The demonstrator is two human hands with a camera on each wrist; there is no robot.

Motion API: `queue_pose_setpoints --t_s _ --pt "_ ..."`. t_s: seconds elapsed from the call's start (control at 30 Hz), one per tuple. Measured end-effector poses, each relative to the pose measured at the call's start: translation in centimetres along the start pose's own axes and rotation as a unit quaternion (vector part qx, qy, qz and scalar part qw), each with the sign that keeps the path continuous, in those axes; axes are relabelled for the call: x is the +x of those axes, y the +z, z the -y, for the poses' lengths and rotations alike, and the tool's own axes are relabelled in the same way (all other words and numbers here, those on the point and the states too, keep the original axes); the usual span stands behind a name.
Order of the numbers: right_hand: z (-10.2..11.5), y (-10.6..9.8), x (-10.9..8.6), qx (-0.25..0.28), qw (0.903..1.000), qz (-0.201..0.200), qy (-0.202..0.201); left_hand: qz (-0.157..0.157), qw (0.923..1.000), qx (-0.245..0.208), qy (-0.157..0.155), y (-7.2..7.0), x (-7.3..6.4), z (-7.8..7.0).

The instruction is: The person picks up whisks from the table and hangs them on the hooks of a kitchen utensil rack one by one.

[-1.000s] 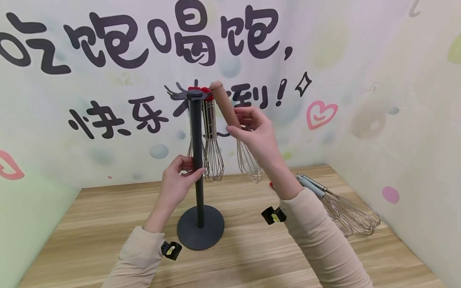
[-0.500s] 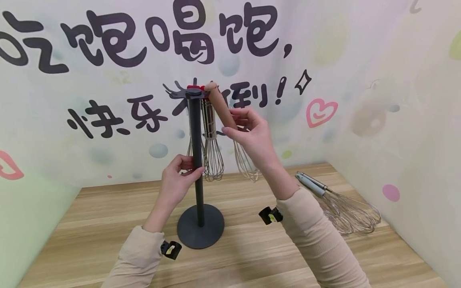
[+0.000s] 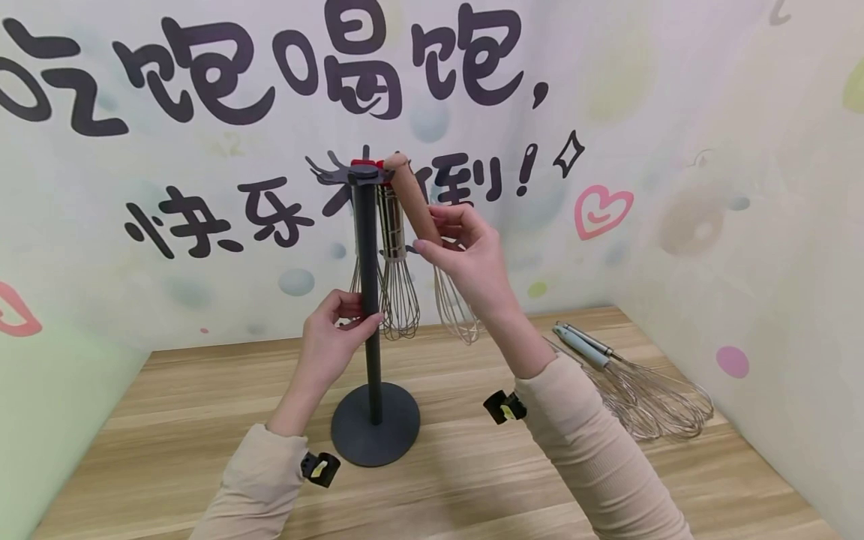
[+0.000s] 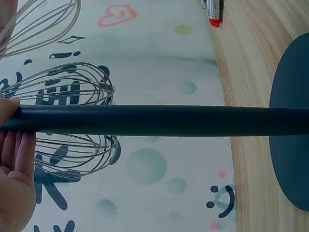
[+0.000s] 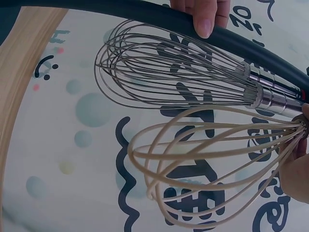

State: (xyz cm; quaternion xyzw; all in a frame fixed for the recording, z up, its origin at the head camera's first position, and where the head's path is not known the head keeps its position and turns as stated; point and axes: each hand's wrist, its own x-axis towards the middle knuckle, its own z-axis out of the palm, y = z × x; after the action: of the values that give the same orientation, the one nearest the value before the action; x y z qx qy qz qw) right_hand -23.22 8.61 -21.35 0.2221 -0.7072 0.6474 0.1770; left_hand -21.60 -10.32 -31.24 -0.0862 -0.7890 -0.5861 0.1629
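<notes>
A dark grey stand (image 3: 374,367) has a round base, an upright pole and a ring of curved hooks on top. My left hand (image 3: 331,341) grips its pole about midway up, thumb in front. Two metal whisks hang from the hooks; the nearer whisk (image 3: 392,225) has a shiny handle with a red end. With thumb and fingers my right hand (image 3: 475,251) pinches a brown-handled whisk (image 3: 416,204), tilted, wires downward. Its handle top overlaps the right-hand hooks in the head view. Pale wire loops of this whisk (image 5: 193,154) show beside the hanging pair in the right wrist view.
Several loose whisks (image 3: 641,390) lie in a pile at the right of the wooden table (image 3: 202,420), partly behind the right sleeve. A printed wall (image 3: 236,300) stands close behind the stand, with side walls left and right.
My right hand has shifted slightly left with the brown-handled whisk, bringing its handle top over the stand's hooks. The left hand stays on the pole.
</notes>
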Motion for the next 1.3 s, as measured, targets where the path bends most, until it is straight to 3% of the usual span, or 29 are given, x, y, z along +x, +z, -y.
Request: queue_pose_setpoints --t_s 0.93,1.3 --pt "-0.3 -0.8 -0.3 0.023 0.9994 0.016 0.020 -0.002 1.0000 0.005 0.002 0.0 0.0 0.0" --pt "-1.0 -2.0 -0.6 0.015 0.9994 0.010 0.028 0.003 0.9996 -0.008 -0.026 -0.1 0.0 -0.2"
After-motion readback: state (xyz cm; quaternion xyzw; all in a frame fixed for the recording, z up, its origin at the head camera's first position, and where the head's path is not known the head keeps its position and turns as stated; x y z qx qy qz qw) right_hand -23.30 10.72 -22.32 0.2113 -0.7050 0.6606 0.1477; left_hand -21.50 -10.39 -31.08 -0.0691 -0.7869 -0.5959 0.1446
